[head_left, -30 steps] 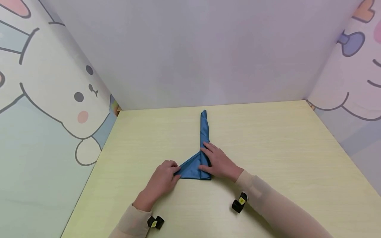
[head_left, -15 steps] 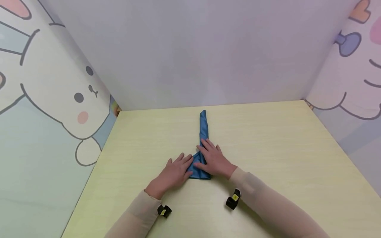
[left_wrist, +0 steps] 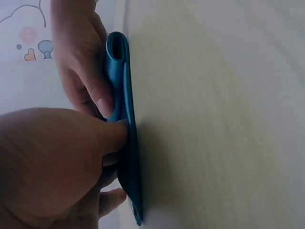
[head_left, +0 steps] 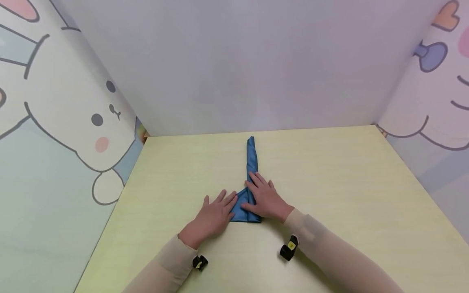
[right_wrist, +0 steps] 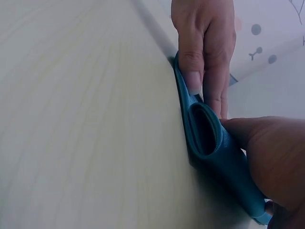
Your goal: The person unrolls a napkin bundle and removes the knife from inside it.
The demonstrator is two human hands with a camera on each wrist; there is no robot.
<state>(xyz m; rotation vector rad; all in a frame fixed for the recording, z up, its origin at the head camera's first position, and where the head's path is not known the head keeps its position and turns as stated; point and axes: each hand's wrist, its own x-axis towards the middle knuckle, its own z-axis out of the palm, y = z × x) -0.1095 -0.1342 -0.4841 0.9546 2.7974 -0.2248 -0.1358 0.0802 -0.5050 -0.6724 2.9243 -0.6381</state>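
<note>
A blue, slightly shiny cloth (head_left: 251,156) lies on the table, folded into a narrow upright strip with a triangular flap (head_left: 240,208) at its lower left. My left hand (head_left: 211,217) rests on the flap's left part, fingers extended and covering its corner. Across the strip's lower half lies my right hand (head_left: 270,202), fingers stretched out, thumb on the flap side. In the right wrist view the near end of the cloth (right_wrist: 233,171) shows a hollow, layered roll. Seen from the left wrist, the rolled cloth (left_wrist: 114,71) stands thicker than the flat flap beside it.
The pale wooden table (head_left: 329,171) ends at a plain light wall (head_left: 234,73) at the back. Cartoon-printed panels (head_left: 55,162) border it on the left and right. A small black device (head_left: 289,248) sits at each sleeve cuff.
My left hand has slid right and flattened, from pinching the flap's left corner to resting over it with fingers extended. My right hand stays on the rolled strip, hardly moved.
</note>
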